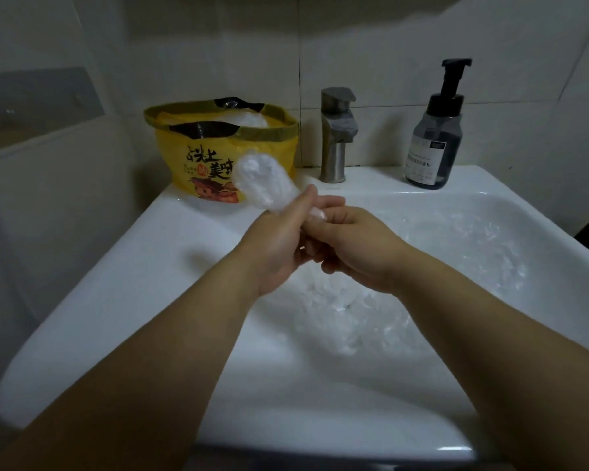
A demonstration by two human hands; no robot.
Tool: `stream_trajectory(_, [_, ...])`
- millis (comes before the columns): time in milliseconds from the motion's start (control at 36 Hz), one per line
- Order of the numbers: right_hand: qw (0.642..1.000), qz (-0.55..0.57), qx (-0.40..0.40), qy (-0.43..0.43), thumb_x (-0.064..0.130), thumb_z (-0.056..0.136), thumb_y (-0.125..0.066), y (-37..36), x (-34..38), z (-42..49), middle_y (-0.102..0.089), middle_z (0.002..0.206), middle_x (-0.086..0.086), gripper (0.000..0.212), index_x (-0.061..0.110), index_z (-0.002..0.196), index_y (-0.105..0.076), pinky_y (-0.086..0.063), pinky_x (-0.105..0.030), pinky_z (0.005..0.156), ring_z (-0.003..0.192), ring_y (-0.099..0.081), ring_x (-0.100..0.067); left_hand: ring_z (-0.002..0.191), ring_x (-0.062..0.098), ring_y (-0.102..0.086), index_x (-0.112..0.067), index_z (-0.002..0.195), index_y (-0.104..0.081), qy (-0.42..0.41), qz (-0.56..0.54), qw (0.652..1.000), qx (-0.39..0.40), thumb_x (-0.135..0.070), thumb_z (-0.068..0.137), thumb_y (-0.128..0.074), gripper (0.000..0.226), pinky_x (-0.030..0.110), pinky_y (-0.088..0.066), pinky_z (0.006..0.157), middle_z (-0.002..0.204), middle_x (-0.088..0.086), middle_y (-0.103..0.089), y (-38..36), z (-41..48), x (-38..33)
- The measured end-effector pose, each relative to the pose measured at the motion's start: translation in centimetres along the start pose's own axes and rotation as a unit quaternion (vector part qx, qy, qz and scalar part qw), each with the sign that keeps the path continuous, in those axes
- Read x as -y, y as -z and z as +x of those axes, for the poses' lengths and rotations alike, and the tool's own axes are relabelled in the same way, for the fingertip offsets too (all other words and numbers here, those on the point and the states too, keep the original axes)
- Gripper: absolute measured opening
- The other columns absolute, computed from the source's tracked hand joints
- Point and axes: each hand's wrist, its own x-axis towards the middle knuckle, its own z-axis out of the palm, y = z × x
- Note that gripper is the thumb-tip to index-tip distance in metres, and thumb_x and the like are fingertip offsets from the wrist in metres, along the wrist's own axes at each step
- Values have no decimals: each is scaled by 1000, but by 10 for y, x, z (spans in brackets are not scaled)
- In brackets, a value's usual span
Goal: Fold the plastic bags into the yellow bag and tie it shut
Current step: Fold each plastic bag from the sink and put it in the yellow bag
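Gripping clear bag (264, 185), both hands, left hand (279, 244), right hand (357, 248)

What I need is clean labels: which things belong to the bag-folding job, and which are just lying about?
Job: yellow bag; rolled clear bag gripped by left hand and right hand; loose clear bags in sink.
Lying about: faucet; soap pump bottle.

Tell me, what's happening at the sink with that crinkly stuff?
A person holds a crumpled clear plastic bag bunched into a small bundle, gripping it with both the left hand and the right hand. The open yellow plastic bag sits on the white sink corner, already holding some, untied. More clear bags lie in the basin.
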Motion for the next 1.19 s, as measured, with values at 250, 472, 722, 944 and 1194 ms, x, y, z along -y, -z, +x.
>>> stream_trajectory(250, [1000,12,21,-17,21,97,-53,-2,5,0,-54,58,-1,24,7,79,-60,-38,-20,51,50,-45,-8,81,10,-65,-12,88,-65,-27,-154,984,-86,-33,103,-39,37,27,-54,66,79,-2,-73,16,2,-19])
stream_trajectory(472, [999,25,-22,-17,17,95,-57,5,4,-1,-58,70,-4,19,3,86,-64,-43,-20,52,58,-49,-11,96,18,-62,-7,101,-68,14,-165,983,-78,-24,100,-49,26,26,-55,80,101,10,-66,29,2,-18])
stream_trajectory(722, [992,76,-102,7,9,92,-59,17,5,2,-60,77,-8,10,3,92,-66,-54,-19,58,62,-55,-11,69,6,-57,-12,88,-63,-31,-4,990,-140,-18,91,-64,6,12,-50,56,78,0,-59,37,2,-15])
stream_trajectory(944, [995,21,-100,-5,1,91,-57,29,7,3,-58,78,-9,8,8,94,-60,-53,-24,58,62,-54,-13,53,1,-60,-6,80,-61,-5,68,991,-119,-5,91,-62,11,11,-52,55,68,4,-59,39,-4,-16])
stream_trajectory(1194, [992,-97,-76,37,0,95,-46,28,8,1,-57,84,-8,30,25,91,-62,-59,-30,66,63,-52,-14,53,4,-55,-19,109,-63,-18,-3,994,-106,10,92,-48,37,15,-51,54,61,1,-54,36,-3,-19])
